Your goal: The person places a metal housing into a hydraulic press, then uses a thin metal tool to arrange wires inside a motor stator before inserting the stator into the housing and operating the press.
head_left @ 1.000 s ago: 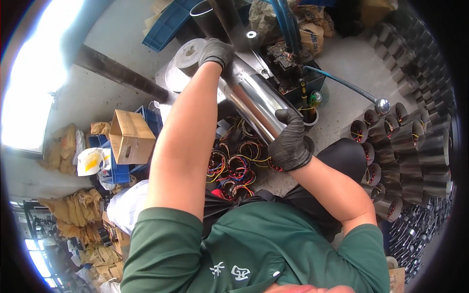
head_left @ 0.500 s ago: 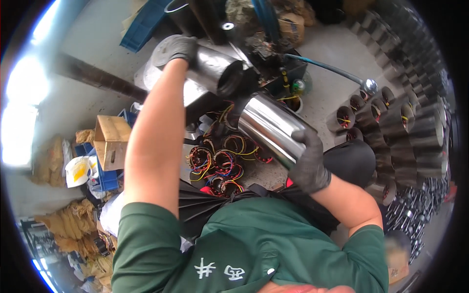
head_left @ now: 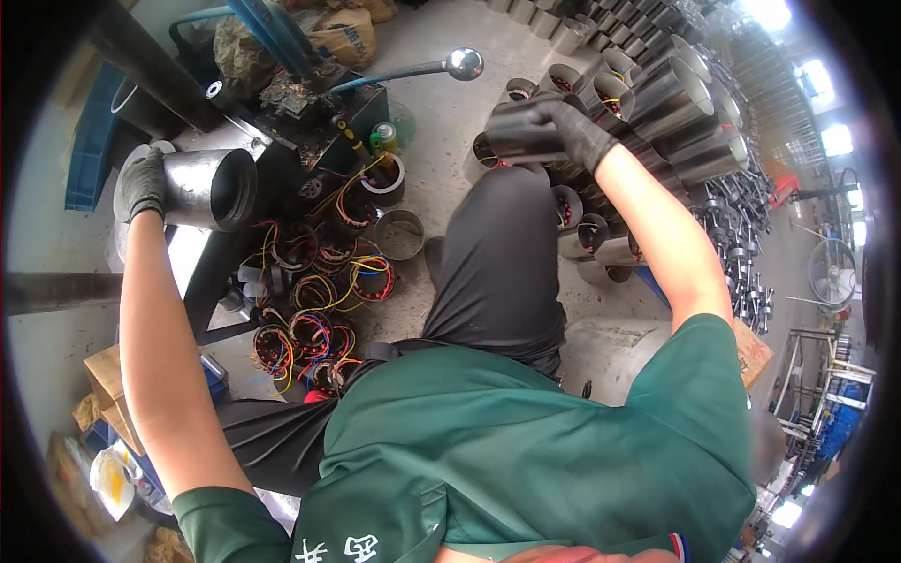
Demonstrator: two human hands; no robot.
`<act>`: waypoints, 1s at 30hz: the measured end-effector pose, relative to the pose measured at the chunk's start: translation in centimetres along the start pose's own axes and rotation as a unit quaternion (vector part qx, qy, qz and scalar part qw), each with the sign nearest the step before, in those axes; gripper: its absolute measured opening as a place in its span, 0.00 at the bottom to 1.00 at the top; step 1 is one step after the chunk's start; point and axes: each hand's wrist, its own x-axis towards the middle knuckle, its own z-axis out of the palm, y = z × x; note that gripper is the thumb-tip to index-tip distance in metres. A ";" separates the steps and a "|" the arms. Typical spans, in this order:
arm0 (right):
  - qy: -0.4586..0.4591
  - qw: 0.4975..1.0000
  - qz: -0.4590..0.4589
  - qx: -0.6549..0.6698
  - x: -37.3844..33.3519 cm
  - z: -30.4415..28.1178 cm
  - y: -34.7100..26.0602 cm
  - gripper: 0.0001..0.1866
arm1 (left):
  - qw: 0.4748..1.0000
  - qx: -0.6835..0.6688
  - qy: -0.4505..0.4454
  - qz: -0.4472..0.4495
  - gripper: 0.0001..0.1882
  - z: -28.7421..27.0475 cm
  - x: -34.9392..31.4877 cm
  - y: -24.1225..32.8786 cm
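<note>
My left hand (head_left: 143,184), in a grey glove, is closed around the flanged end of a dark metal cylinder (head_left: 208,188), whose open mouth faces right. Over at the right, my right hand (head_left: 580,134), in a dark glove, grips a smooth steel tube (head_left: 524,132) from its right end. That tube lies roughly level, beside standing tubes (head_left: 563,79) with wound coils and wires inside. Its far side and the fingers' undersides are hidden. Between my arms, several copper-wound stators (head_left: 310,330) with red, yellow and blue wires sit on the floor.
A black press frame with a blue lever (head_left: 404,73) ending in a metal ball stands ahead. An empty steel ring (head_left: 399,234) sits near my knee. A cup (head_left: 383,178) holds a spray can and screwdriver. Metal shafts (head_left: 737,235) pile up at the right; a cardboard box (head_left: 113,385) stands left.
My right hand has carried the steel tube away from the dark cylinder to the rows of tubes at the right. My view has turned right; my left hand stays on the dark cylinder.
</note>
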 end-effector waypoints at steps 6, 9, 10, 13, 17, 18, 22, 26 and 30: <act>0.268 0.915 -0.025 -0.299 -0.9 -9.3 10.9 0.17 | 1.000 -0.013 0.009 -0.009 0.36 0.5 -0.2 0.4; 0.312 0.903 0.059 -0.289 -2.5 -8.9 12.5 0.18 | 1.000 -0.015 0.022 -0.010 0.35 -0.4 -0.8 0.1; 0.303 0.889 0.099 -0.330 -2.0 -9.7 13.1 0.17 | 1.000 -0.011 0.027 -0.004 0.35 -0.6 -1.0 0.0; 0.289 0.887 0.198 -0.300 2.2 -17.2 20.1 0.13 | 0.999 -0.033 0.025 0.005 0.34 0.9 -0.1 0.8; 0.305 0.902 0.121 -0.280 2.7 -18.5 23.5 0.13 | 0.999 -0.045 0.023 -0.008 0.34 0.5 -1.7 1.7; 0.269 0.920 0.150 -0.244 2.9 -17.3 22.6 0.13 | 0.999 -0.033 0.029 -0.017 0.34 0.1 -1.5 0.9; 0.320 0.927 0.068 -0.182 1.1 -17.5 22.2 0.24 | 0.997 -0.068 0.045 -0.009 0.32 1.6 -0.5 0.0; 0.213 0.841 0.157 -0.473 -0.1 -16.3 15.9 0.40 | 0.992 -0.067 0.090 0.054 0.26 3.7 0.0 -1.6; 0.162 0.740 0.036 -0.652 -1.3 -10.4 8.1 0.32 | 0.931 0.137 0.261 0.216 0.16 5.4 3.2 -5.6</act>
